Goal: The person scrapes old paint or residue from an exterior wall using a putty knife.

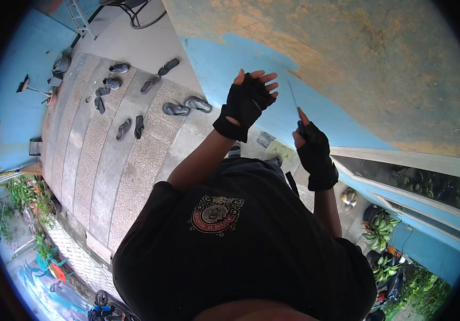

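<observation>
My left hand [250,101], in a black fingerless glove, is raised in front of the wall with its fingers spread and nothing held. My right hand [314,152], gloved the same way, is closed round the dark handle of a thin tool [294,98]. Its narrow grey shaft or blade points up toward the wall; the exact kind of tool is too thin to make out. Both hands are apart from each other. Behind them stands the wall [273,64], light blue below, with a large patchy brown and grey area above.
Several sandals [176,109] and a pair of dark shoes [112,83] lie on the tiled floor [150,134] to the left. A window ledge [401,160] juts out at right, with potted plants [381,235] below. A broom [24,84] leans at far left; a ladder [80,18] stands farther back.
</observation>
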A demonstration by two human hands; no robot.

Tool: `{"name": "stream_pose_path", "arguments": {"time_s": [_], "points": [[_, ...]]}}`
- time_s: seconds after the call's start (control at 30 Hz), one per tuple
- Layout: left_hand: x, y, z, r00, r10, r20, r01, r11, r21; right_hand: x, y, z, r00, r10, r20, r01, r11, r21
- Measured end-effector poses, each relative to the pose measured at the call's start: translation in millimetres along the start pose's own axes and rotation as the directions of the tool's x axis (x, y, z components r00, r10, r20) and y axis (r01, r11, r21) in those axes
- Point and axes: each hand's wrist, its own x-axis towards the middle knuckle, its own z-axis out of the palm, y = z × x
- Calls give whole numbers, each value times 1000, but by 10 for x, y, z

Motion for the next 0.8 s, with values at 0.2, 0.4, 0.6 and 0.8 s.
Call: {"name": "stream_pose_path", "arguments": {"time_s": [0.2,0.4,0.6,0.8], "points": [[110,-6,356,984,-82,157,92,994,-56,-73,134,355,978,-71,198,155,881,-447],[167,144,380,996,66,54,-53,978,-202,-391,610,1,911,-43,411,280,797,-535],[140,98,456,982,58,181,-26,985,-173,-283,133,-214,855,391,340,-484,837,254],[222,-11,675,958,-54,282,18,992,128,-108,92,120,793,80,604,-606,215,766]]}}
